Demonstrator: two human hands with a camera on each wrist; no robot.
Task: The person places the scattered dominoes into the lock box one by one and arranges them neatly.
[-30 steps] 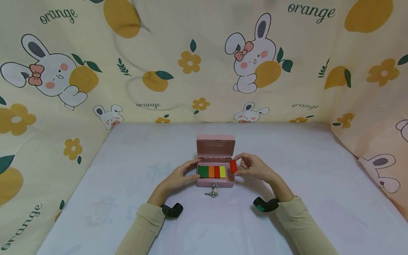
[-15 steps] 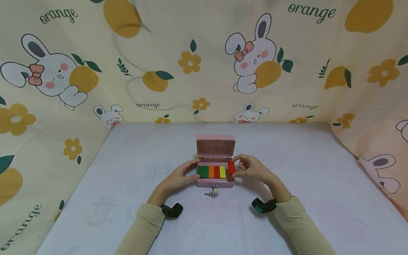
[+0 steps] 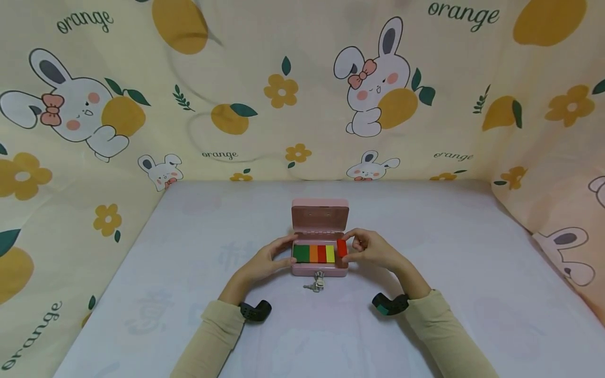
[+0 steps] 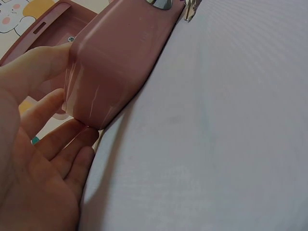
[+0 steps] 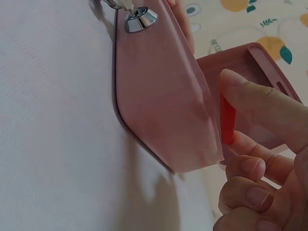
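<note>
A pink metal cash box (image 3: 306, 270) stands on the table with its lid (image 3: 320, 217) raised. Inside lies a row of coloured blocks: green (image 3: 301, 254), orange (image 3: 313, 254), red and yellow (image 3: 330, 254). My left hand (image 3: 267, 261) holds the box's left end, thumb at the front corner and fingers toward the back. Between thumb and index finger my right hand (image 3: 375, 250) pinches a loose red block (image 5: 227, 120), upright at the right end of the box. Its other fingers are curled beneath. In the head view this block overlaps the box's right-hand gap, beside the yellow one.
A lock with keys (image 3: 314, 287) hangs at the box's front. Both wrists wear dark camera bands (image 3: 256, 311). A pale cloth covers the table (image 3: 312, 336); a patterned curtain (image 3: 264, 58) rises behind it.
My right hand has shifted slightly left, bringing the red block from the box's right rim to over its right-hand gap. The left hand keeps its hold on the box.
</note>
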